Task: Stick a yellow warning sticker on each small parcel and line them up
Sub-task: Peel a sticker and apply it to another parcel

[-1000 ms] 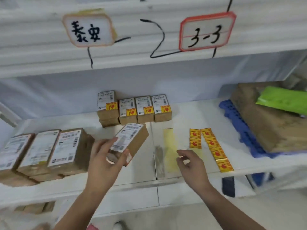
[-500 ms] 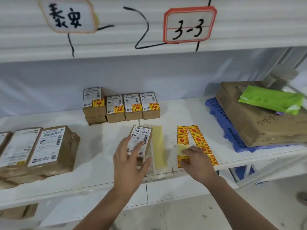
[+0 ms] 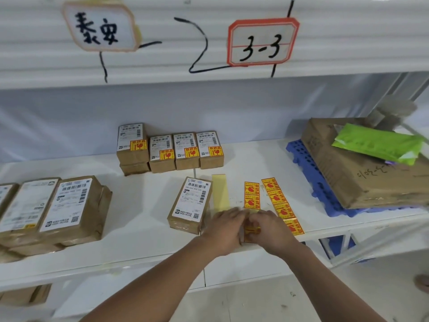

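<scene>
Here both hands [image 3: 249, 225] pinch a yellow-and-red warning sticker [image 3: 251, 230]

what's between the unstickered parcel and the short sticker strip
In the head view, an empty yellowish backing strip lies flat on the shelf between the parcel and the short sticker strip.

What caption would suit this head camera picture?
Both hands, left and right, peel a yellow sticker beside an unstickered parcel; four stickered parcels line the shelf behind.

left hand [image 3: 226, 228] and right hand [image 3: 270, 228] touching, fingers curled, forearms converging
</scene>
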